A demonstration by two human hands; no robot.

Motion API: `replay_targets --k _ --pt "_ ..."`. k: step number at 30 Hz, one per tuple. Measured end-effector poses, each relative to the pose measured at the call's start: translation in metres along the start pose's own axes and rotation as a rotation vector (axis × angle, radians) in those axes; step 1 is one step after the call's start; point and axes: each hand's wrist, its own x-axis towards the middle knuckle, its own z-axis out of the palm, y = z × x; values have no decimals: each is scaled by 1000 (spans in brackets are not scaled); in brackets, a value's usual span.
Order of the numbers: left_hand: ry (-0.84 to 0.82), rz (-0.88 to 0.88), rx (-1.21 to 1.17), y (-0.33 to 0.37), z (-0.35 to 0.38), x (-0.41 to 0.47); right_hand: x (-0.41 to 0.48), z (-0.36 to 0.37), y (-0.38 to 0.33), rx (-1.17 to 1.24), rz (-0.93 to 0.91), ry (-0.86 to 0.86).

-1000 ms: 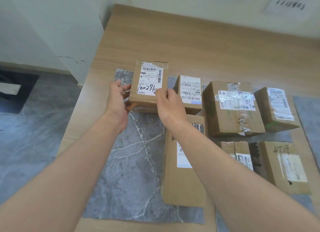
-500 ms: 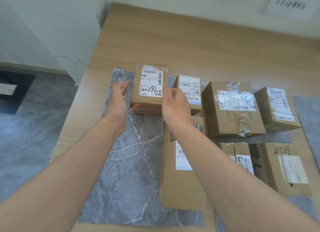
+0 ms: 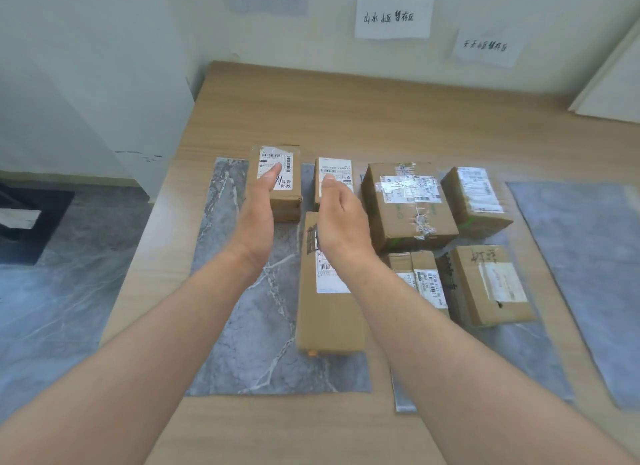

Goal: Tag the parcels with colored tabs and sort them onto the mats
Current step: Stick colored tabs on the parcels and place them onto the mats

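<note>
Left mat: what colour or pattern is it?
Left mat: dark grey marble with white veins; head view.

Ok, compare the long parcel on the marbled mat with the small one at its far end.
The long parcel is long and narrow; the small parcel short and compact. The long parcel's label leaves most of its top bare; the small parcel's covers much of its top. An orange tab shows at the long parcel's near edge; none shows on the small parcel, half behind the left hand. Both are brown cardboard on the marbled mat.
</note>
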Motion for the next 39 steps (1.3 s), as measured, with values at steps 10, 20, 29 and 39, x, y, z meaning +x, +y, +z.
replay_targets --k 10,20,29,39 --pt "-43 147 -69 45 87 -146 -111 -123 -21 156 -152 -10" --pt "-103 261 -90 72 226 -312 -227 -298 1 264 -259 -12" --pt "-245 295 -33 119 322 -389 -285 -418 -7 303 -322 72" --pt "-562 220 29 139 417 -379 -277 -508 -2 285 -307 343"
